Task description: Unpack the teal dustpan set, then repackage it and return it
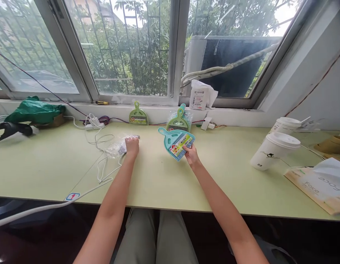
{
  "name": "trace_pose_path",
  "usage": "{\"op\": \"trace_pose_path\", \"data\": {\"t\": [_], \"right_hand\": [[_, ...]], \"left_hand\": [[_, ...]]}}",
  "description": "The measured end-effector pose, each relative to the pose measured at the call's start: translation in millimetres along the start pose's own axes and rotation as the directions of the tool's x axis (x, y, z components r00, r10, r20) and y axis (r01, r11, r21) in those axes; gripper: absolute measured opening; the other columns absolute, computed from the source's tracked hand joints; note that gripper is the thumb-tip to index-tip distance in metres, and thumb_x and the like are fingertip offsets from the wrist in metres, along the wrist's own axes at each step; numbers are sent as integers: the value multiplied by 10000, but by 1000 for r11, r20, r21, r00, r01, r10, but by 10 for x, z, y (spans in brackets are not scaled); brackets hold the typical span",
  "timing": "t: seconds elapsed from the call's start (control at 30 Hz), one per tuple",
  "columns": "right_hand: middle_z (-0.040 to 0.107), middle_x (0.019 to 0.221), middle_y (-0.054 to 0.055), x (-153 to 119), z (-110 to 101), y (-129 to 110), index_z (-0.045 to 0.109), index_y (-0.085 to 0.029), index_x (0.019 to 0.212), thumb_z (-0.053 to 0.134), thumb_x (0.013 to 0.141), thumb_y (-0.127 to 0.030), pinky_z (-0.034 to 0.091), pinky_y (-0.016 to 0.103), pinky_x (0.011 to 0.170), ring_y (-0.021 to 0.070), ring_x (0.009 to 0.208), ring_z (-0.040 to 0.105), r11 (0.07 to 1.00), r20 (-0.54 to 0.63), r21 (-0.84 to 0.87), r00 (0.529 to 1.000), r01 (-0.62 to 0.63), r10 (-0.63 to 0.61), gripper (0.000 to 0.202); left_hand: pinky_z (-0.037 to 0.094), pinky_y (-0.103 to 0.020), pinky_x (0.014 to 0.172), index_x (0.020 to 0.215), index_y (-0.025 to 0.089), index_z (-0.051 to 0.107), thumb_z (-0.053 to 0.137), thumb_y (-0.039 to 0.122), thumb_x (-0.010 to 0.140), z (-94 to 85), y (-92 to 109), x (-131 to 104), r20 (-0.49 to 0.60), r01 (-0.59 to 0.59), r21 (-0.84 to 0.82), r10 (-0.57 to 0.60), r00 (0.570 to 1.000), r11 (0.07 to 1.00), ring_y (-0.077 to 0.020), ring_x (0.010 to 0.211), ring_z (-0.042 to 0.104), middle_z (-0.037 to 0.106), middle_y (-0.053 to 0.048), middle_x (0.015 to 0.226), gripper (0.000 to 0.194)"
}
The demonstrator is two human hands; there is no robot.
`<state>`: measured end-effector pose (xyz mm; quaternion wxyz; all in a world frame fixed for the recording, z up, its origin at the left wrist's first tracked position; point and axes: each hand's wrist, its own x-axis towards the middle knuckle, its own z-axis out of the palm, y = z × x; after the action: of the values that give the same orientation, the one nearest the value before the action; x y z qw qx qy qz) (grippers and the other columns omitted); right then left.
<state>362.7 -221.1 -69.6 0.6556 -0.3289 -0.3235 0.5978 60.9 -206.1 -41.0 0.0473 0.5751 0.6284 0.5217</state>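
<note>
My right hand [192, 157] pinches the wide lower edge of a turquoise mini dustpan and brush set [172, 141]. A yellow label lies across its blue bristles, and its handle points up and left. My left hand [132, 146] is closed over the table beside crumpled clear plastic [117, 147]; what its fingers hold, if anything, is hidden. A small grey metallic piece [136, 136] shows just past its fingers. Behind the turquoise set, a stack of dustpan sets with a green one [180, 116] in front stands partly in clear wrap. Another green dustpan set [138, 115] leans against the sill.
White cables [104, 165] and a power strip [94, 124] lie at left, near a green plastic bag [35, 110]. A tissue box [199, 96] is on the sill. At right are two paper cups [274, 152] and a tissue pack [315, 183].
</note>
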Motion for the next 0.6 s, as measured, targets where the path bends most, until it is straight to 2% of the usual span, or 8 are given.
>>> {"op": "trace_pose_path", "data": {"t": [0.07,0.17,0.23,0.3,0.37,0.43,0.5,0.6], "right_hand": [[692,977,12,18,0,8,571,-230,951,721,638,-135,573,406,872,206,945,671,1000,-22,19,1000,-10,10,361],[693,970,11,19,20,-35,572,-226,940,711,639,-114,574,387,869,197,942,672,998,-57,63,998,-8,12,350],[695,984,8,6,30,-84,569,-224,945,700,646,-102,569,371,876,188,960,668,994,-86,105,996,16,-7,349],[696,1000,5,-5,29,-125,565,-226,952,683,657,-93,567,356,878,178,971,664,991,-115,129,993,46,-31,345],[697,995,4,-2,15,-144,563,-227,950,668,668,-89,570,347,867,172,958,666,992,-144,115,989,51,-34,331],[697,974,5,16,-10,-148,562,-224,938,653,673,-79,573,342,853,169,933,670,996,-173,86,985,37,-22,316],[696,960,7,47,-44,-149,560,-220,934,641,676,-65,574,343,847,167,922,671,997,-185,69,982,33,-19,311],[695,955,8,93,-102,-160,558,-212,931,633,678,-50,572,350,849,167,920,669,997,-175,70,984,45,-32,309]], "left_hand": [[170,-530,1086,499,190,486,597,17,663,18,90,16,43,-31,-18,32,999,999,-317,1115,544,630,-135,725,263],[231,-474,1086,642,224,648,571,70,734,119,424,-164,213,-231,-55,238,948,971,-256,1045,587,708,-98,891,196],[240,-447,1096,772,256,697,496,101,804,165,628,-366,420,-426,-89,421,804,901,-209,1055,586,717,-40,1035,255],[165,-465,1136,808,277,705,432,74,808,140,703,-532,582,-533,-112,490,649,838,-181,1094,573,720,13,1050,341],[38,-533,1150,805,292,712,422,42,755,46,636,-599,679,-556,-80,454,577,827,-193,1173,533,721,39,1041,386],[-61,-601,1122,782,300,719,425,25,690,-66,498,-572,707,-538,3,378,598,843,-231,1239,481,717,40,1055,413],[-95,-621,1107,711,294,716,417,14,648,-127,399,-510,675,-519,91,330,659,850,-252,1233,477,719,29,1036,414],[-4,-587,1132,657,263,701,415,22,680,-12,449,-465,572,-500,222,304,762,837,-258,1129,531,722,-26,942,375]]}}
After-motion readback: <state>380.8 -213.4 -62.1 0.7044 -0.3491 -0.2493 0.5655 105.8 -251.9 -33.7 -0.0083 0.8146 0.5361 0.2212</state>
